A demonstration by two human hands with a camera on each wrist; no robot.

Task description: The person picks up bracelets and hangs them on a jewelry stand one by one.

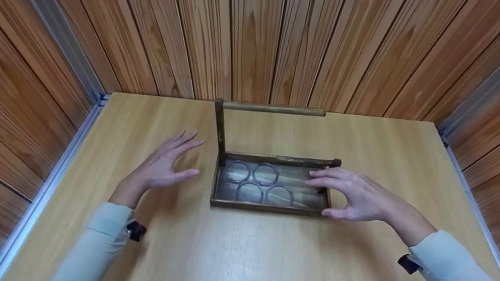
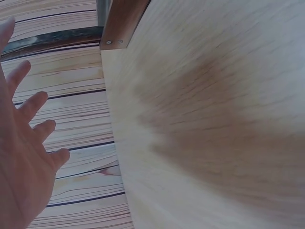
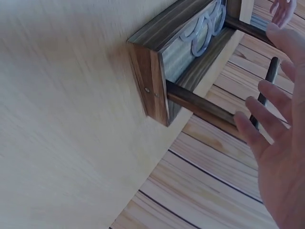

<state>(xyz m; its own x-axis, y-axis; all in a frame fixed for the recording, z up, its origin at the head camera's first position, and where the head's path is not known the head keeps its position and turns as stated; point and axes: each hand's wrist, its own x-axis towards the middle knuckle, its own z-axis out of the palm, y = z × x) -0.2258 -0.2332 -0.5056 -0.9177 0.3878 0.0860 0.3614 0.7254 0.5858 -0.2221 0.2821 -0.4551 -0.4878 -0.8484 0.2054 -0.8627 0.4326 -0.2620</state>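
A dark wooden tray (image 1: 264, 207) lies on the table, with several clear rings (image 1: 277, 176) on its floor toward the left. From its left end rises a post (image 1: 220, 128) with a long bar (image 1: 274, 109) at the top. A shorter bar (image 1: 306, 161) runs along the tray's back right to a knob. To the left of the tray, apart from it, my left hand (image 1: 161, 167) hovers with fingers spread. My right hand (image 1: 356, 193) overlaps the tray's right end, fingers extended and thumb apart. In the right wrist view, its fingertips overlap the end of a wooden post (image 3: 200, 105).
The light wooden table (image 1: 232, 262) meets a plank wall (image 1: 265, 38) at the back. Metal rails (image 1: 53, 161) edge both sides of the table, with plank walls beyond them. Both forearms wear pale sleeves, with dark wrist devices (image 1: 136, 231).
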